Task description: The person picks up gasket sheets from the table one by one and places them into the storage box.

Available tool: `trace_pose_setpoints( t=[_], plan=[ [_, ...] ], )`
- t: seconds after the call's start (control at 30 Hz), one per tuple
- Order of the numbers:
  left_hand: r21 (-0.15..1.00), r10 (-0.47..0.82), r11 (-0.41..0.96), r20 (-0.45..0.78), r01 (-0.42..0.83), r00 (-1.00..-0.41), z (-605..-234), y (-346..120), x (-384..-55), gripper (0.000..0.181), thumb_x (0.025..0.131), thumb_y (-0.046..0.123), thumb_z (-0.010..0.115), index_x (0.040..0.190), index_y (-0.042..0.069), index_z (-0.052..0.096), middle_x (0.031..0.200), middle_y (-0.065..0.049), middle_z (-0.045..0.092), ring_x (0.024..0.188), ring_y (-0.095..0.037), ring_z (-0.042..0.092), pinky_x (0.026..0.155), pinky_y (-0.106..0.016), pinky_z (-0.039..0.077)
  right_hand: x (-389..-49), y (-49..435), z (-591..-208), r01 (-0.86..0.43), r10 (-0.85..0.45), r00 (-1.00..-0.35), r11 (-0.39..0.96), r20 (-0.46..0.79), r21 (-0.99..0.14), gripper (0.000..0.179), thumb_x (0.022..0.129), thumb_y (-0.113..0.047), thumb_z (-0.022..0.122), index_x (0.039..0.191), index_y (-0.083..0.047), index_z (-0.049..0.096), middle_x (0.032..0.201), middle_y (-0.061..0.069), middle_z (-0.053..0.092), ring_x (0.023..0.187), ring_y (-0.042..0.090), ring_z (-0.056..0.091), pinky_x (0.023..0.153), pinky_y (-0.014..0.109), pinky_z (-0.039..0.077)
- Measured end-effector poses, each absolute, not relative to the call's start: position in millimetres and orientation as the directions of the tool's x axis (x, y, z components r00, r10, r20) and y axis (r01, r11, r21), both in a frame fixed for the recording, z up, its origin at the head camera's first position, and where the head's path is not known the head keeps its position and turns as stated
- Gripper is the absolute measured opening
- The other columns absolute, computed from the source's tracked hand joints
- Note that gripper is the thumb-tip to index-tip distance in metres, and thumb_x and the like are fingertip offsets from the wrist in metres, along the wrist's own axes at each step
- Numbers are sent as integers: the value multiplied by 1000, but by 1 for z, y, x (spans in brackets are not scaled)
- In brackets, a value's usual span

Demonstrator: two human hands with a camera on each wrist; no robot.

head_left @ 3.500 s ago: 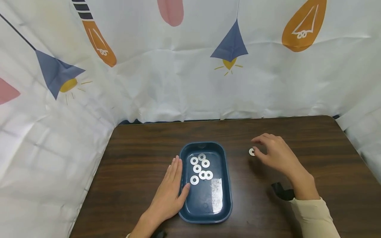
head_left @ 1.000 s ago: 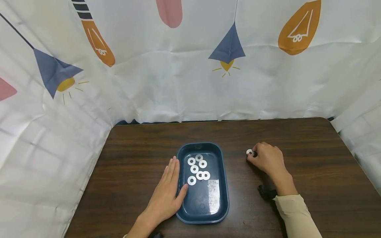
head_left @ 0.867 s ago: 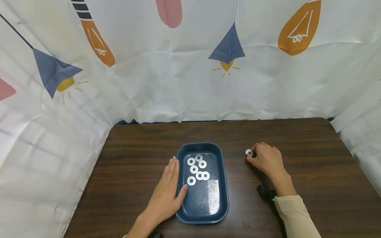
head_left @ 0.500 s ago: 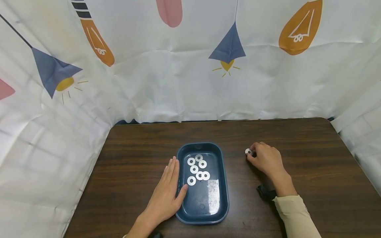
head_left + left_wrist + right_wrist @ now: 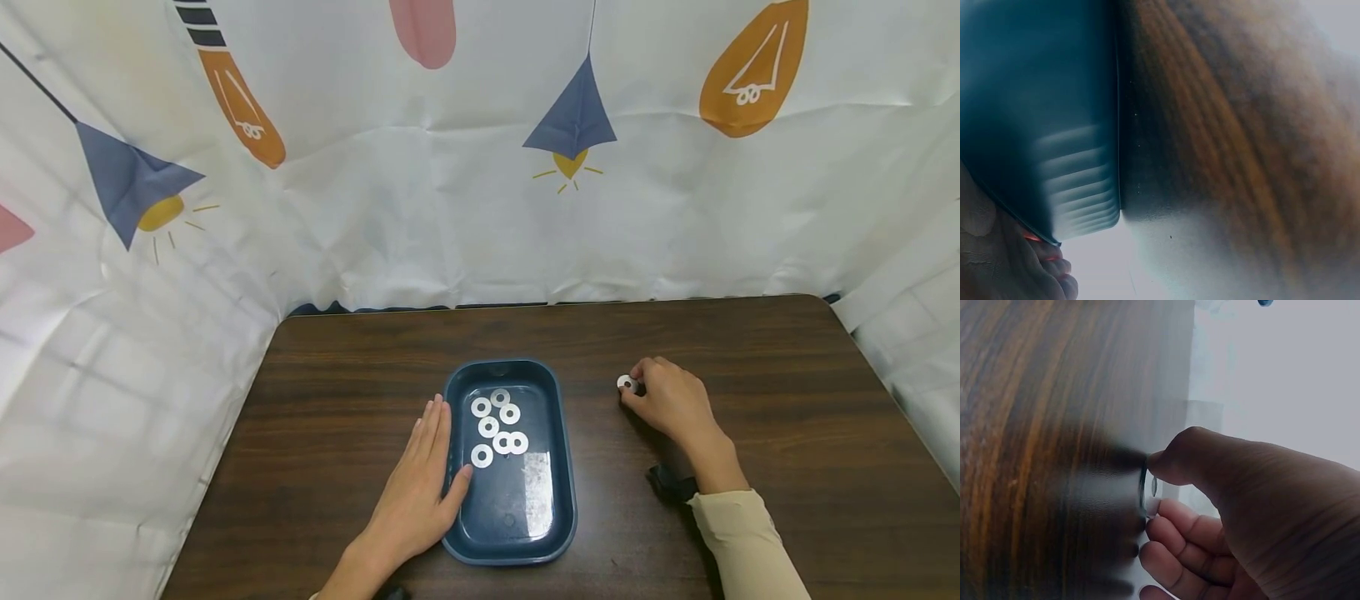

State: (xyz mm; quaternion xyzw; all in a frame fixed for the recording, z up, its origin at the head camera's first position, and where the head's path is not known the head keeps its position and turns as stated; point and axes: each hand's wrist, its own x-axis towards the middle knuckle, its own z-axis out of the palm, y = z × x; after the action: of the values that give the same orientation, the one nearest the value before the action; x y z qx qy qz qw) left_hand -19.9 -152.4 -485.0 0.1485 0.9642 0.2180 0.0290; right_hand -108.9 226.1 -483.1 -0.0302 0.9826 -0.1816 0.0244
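Note:
A dark blue tray [image 5: 540, 533] on the table bears several flat silver washers [image 5: 482, 456], two of them overlapping. My left hand [image 5: 416, 492] lies along the tray's left side, fingers straight, thumb over the rim; the left wrist view shows the tray's outer wall [image 5: 1041, 75] close up. Right of the tray, my right hand [image 5: 675, 404] pinches a single washer [image 5: 625, 382] between thumb and forefinger, down at the table surface. Its thumb [image 5: 1179, 462] and curled fingers [image 5: 1179, 537] show in the right wrist view, with the washer [image 5: 1143, 490] nearly edge-on between them.
The brown wood-grain table [image 5: 360, 375] reaches back to a white curtain [image 5: 337, 225] printed with lamps and bulbs. A black strap [image 5: 670, 486] with a device sits at the right wrist, by a beige sleeve [image 5: 750, 542].
Since the oldest frame, my right hand has come down and closed its fingertips on the lone washer. Over the last second it has hardly moved. The left hand stays against the tray.

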Motion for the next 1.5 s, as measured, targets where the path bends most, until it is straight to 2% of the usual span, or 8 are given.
trace_pose_setpoints(
  t=[0.3,0.6,1.0,1.27,1.5],
  plan=[
    [423,303,861,16,281,-953,-485,-153,-20,90,103,40,64,171,9,13,181,-9,8,169,-25,9,133,-55,23,-109,224,-482,-55,-68,-997,935,-27,-349,31,92,-26,74,107,1,72,96,15,73,67,20,56,59,38,49],
    [417,295,865,30,280,-955,-485,-152,-19,90,102,38,66,170,8,16,181,-9,11,169,-26,12,132,-57,26,-109,220,-489,-54,-36,-998,942,60,-332,29,83,-26,74,98,-2,70,83,12,70,61,23,57,54,40,47],
    [413,296,868,18,277,-955,-483,-153,-19,89,103,40,63,171,8,15,181,-9,10,169,-25,10,132,-56,26,-108,218,-491,-107,-80,-991,953,106,-282,28,89,-25,74,99,1,71,83,16,70,59,23,58,54,41,50],
    [417,288,870,-1,262,-958,-483,-153,-19,89,103,41,63,171,10,14,181,-7,9,169,-23,9,133,-54,25,-112,225,-490,-51,-41,-999,928,34,-370,27,84,-25,75,101,-4,76,90,12,76,62,20,59,52,33,44],
    [412,298,865,36,285,-954,-485,-153,-19,90,102,39,65,170,8,16,181,-11,12,168,-28,14,131,-58,28,-113,228,-489,-37,-37,-999,923,10,-384,33,83,-30,77,104,-4,77,94,12,79,67,20,63,54,36,48]
  ],
)
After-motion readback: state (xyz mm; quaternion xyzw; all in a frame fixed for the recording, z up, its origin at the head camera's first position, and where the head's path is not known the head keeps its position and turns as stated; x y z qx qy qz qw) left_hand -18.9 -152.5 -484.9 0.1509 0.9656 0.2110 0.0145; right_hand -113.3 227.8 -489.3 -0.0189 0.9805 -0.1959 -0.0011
